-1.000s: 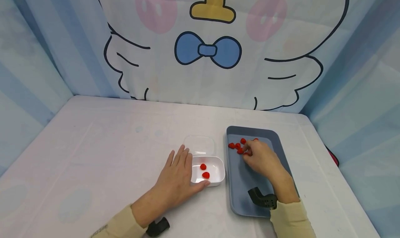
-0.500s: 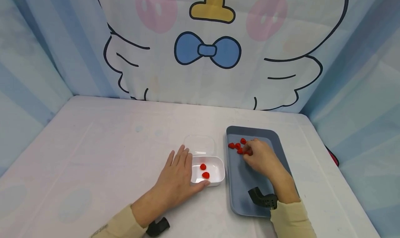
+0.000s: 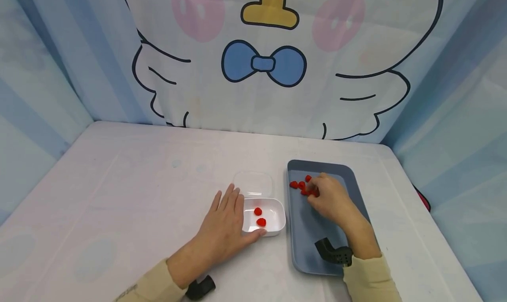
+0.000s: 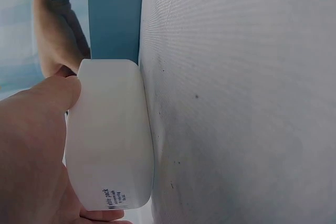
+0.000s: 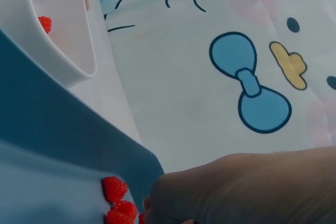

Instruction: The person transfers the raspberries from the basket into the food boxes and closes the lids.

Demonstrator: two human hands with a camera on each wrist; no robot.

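Note:
My left hand (image 3: 222, 222) lies along the left side of a small white plastic box (image 3: 274, 210), fingers straight and thumb at its near rim. Two raspberries (image 3: 261, 222) sit inside the box. In the left wrist view, the thumb (image 4: 67, 92) touches the top edge of the box's wall (image 4: 110, 129). Over the far part of a blue-grey tray (image 3: 309, 249), my right hand (image 3: 332, 200) pinches a raspberry (image 3: 315, 193), partly hidden by its fingers. Several more raspberries (image 3: 293, 185) lie just left of those fingertips, two of them (image 5: 114, 189) plain in the right wrist view.
A clear plastic lid (image 3: 253, 184) lies on the white tablecloth (image 3: 138, 196) just behind the box. The tray stands close to the box's right side. Printed curtains (image 3: 257, 104) close off the back and both sides.
My right hand's fingers have shifted slightly over the raspberries, and one at the back of the tray is now hidden behind the hand. My left hand and the box have stayed in place.

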